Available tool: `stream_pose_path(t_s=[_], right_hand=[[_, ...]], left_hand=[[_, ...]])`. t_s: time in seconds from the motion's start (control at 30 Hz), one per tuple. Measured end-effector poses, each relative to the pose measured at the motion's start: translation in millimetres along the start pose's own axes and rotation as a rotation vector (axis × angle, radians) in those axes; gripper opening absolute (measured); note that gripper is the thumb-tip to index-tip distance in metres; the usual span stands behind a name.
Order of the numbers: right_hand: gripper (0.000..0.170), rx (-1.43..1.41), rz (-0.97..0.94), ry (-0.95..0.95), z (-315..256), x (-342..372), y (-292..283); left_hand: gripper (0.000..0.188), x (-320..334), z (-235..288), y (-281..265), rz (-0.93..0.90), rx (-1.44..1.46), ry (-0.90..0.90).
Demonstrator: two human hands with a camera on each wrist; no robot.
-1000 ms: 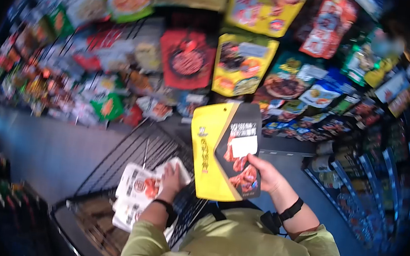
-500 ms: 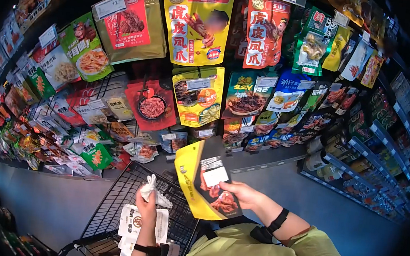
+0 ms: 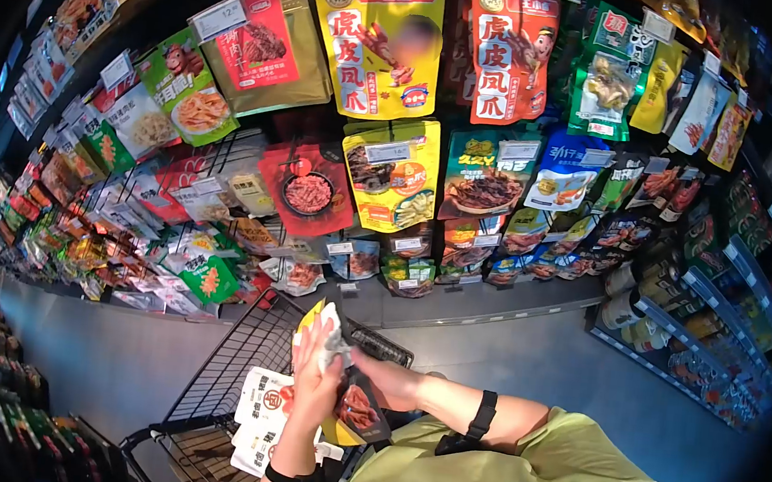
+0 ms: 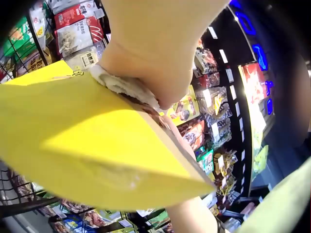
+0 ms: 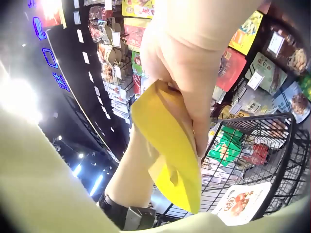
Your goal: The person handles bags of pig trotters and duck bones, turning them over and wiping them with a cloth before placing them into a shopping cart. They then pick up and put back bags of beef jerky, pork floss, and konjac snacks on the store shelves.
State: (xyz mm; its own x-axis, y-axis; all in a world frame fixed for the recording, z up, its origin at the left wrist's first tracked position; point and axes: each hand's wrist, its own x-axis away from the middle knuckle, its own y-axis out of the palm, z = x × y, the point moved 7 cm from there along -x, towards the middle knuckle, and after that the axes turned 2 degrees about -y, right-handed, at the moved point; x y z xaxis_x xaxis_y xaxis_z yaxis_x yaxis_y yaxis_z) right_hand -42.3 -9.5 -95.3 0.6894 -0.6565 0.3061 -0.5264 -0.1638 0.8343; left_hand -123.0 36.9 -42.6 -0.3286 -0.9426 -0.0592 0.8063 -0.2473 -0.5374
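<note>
My two hands meet over the shopping cart. My right hand (image 3: 386, 382) grips a yellow and black snack pouch (image 3: 359, 408) with a meat picture; it looks bent in the right wrist view, where its yellow side (image 5: 167, 136) faces the camera. Against the pouch, my left hand (image 3: 316, 369) holds a crumpled white tissue-like wad (image 3: 333, 336). In the left wrist view this wad (image 4: 124, 87) shows between the hand and the pouch's edge. Part of the pouch is hidden behind the left hand. Below lie white printed packets (image 3: 261, 398) in the black wire cart (image 3: 205, 382).
Ahead stands a shelf hung with snack bags, among them a yellow bag (image 3: 377, 40), an orange bag (image 3: 508, 58) and a red bag (image 3: 306, 187). The grey shelf base (image 3: 454, 311) runs along the floor. More shelving (image 3: 684, 335) stands at the right.
The left hand rose from the packets in the cart with the white wad and came to the pouch. The right hand moved the pouch left and down, turning it from face-on to edge-on.
</note>
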Motion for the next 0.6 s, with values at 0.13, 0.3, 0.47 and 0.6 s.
stream_pose_path(t_s=[0.13,0.3,0.47,0.6], right_hand=[[0.066,-0.188,0.031,-0.121,-26.2,7.7,6.2],[0.049,-0.283,0.122,-0.221,-49.7,14.9,-29.9],[0.04,-0.418,0.246,-0.322,-58.1,17.2,-68.3],[0.043,-0.518,0.031,-0.358,-84.2,41.5,-55.9]], left_hand=[[0.052,10.9,35.1,20.2,-0.071,-0.228,0.077],[0.053,29.4,73.2,47.8,-0.223,-0.368,0.194],[0.048,30.5,79.8,50.4,-0.37,-0.385,0.289],[0.036,36.1,72.4,31.0,-0.408,-0.267,0.24]])
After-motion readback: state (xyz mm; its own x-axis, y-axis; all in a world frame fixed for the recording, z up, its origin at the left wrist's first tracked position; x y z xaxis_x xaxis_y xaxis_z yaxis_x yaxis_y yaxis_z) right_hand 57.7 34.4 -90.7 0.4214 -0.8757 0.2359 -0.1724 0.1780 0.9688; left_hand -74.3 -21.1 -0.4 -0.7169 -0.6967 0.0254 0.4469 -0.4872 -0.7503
